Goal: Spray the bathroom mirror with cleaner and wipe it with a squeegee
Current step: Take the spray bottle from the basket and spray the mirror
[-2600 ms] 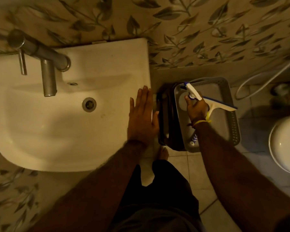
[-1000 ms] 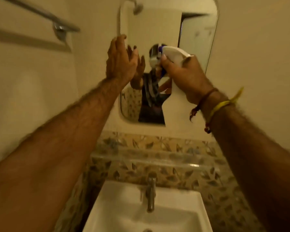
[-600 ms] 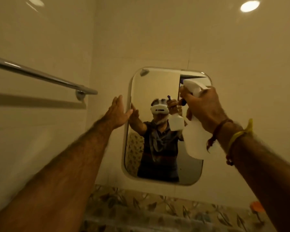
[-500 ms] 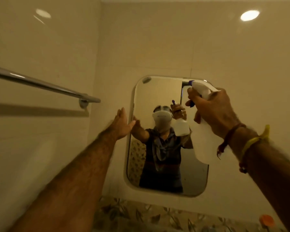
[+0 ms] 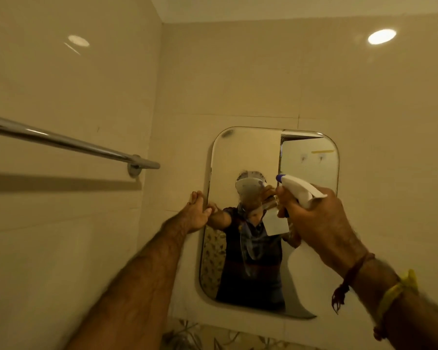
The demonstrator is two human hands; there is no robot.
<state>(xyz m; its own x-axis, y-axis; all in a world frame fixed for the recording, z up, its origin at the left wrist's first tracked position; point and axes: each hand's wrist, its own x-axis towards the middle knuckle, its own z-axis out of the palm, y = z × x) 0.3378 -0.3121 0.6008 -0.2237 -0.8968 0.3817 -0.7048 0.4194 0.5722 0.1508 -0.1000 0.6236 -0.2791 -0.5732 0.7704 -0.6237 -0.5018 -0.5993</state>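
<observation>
Right, R hand up in front of the mirror, fingers wrapped tight round a white spray bottle, forefinger area on the trigger. Nozzle w/ blue tip points left and slightly up, toward the glass. Bottle body mostly hidden behind the hand; a pale part shows below it, over the mirror's lower right. Threads round that wrist: a reddish one and a yellow one.

L hand flat on the wall tile at the mirror's left edge, fingers together and pointing up, thumb touching the frame edge. Not holding anything.

Mirror is a rounded rectangle on the far wall, approx centre of view. Reflection shows the person w/ both arms raised, bottle in the reflected hand, open door behind. A misty patch sits on the glass round the middle; can't tell if it's spray or blur.

Chrome towel rail runs along the left wall, ending near the corner. Round ceiling light glows top right. Leaf-pattern tile strip under the mirror. Squeegee not in view.
</observation>
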